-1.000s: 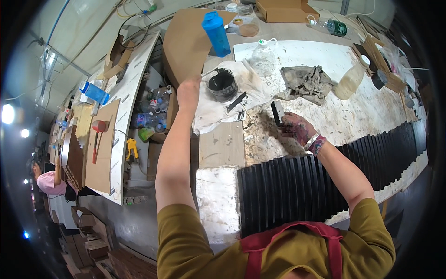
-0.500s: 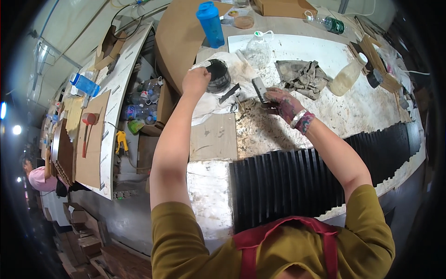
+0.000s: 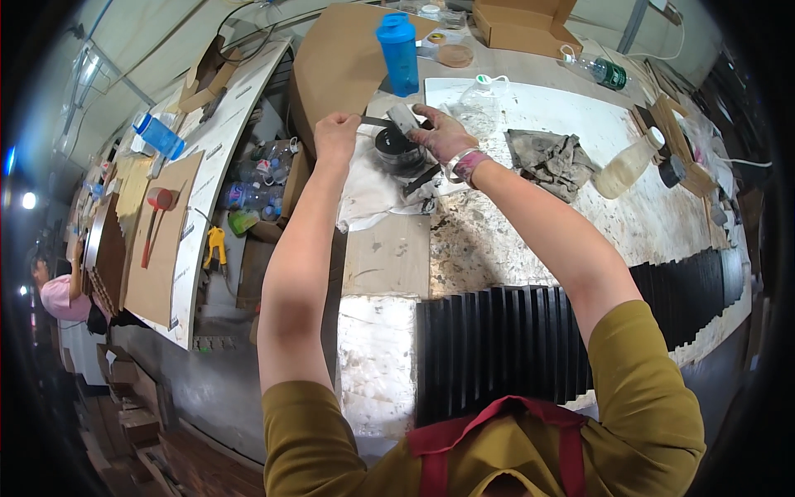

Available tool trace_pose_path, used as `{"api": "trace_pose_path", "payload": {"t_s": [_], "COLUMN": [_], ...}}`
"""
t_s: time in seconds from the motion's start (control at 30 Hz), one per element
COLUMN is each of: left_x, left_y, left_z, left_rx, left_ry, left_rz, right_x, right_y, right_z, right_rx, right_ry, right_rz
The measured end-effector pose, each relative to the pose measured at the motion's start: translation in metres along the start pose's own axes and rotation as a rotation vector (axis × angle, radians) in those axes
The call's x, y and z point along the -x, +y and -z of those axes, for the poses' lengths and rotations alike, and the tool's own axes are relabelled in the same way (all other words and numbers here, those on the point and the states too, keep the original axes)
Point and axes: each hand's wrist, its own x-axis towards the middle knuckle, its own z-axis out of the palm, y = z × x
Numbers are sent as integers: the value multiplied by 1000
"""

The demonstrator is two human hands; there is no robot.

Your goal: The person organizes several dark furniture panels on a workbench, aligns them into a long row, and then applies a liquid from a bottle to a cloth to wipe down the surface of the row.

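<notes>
My left hand [image 3: 335, 137] is closed around one end of a thin, flat dark strip [image 3: 377, 122]. The strip reaches right, over the far rim of a clear round tub [image 3: 402, 159] with black contents. Over that same tub, my stained right hand [image 3: 445, 137] grips a pale grey block [image 3: 403, 118], close to the strip's tip; whether they touch I cannot tell. Under the tub lies a smudged white cloth [image 3: 364, 189]. A short black piece [image 3: 422, 180] rests just right of the tub.
Long black slats [image 3: 505, 348] lie side by side along the near table edge. A crumpled grey rag [image 3: 549, 161], a cloudy bottle [image 3: 629, 166], a clear bottle [image 3: 483, 108] and a blue shaker [image 3: 399, 58] stand or lie around. A person in pink [image 3: 66, 298] is far left.
My right hand has carried the block left and up to the tub. The left hand has drawn back from the tub, and the dark strip now shows in it. The view has shifted slightly.
</notes>
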Motion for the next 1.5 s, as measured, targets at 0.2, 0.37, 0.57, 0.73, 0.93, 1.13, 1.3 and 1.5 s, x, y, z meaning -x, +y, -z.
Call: {"api": "trace_pose_path", "payload": {"t_s": [0.2,0.37,0.57,0.73,0.93,1.13,1.3,1.5], "left_x": [-7,-3,2,11,30,38,47,52], "left_y": [-12,-6,-8,-17,-19,-29,-27,-25], "left_z": [22,7,14,14,-7,-21,-24,-15], "left_rx": [17,89,214,639,854,822,914,910], "left_ry": [50,45,93,18,-62,47,-80,-10], "left_rz": [46,45,85,422,621,604,606,574], "right_x": [-7,-3,-10,3,8,17,14,19], "right_y": [-45,-37,-17,-19,-17,-8,7,7], "right_z": [2,-5,0,-5,-6,-10,-9,-7], "right_rx": [288,177,-156,-1035,-1312,-1532,-1446,-1571], "right_ry": [-235,-108,-211,-164,-172,-295,-128,-348], "right_rz": [-141,-86,-284,-733,-855,-877,-834,-761]}}
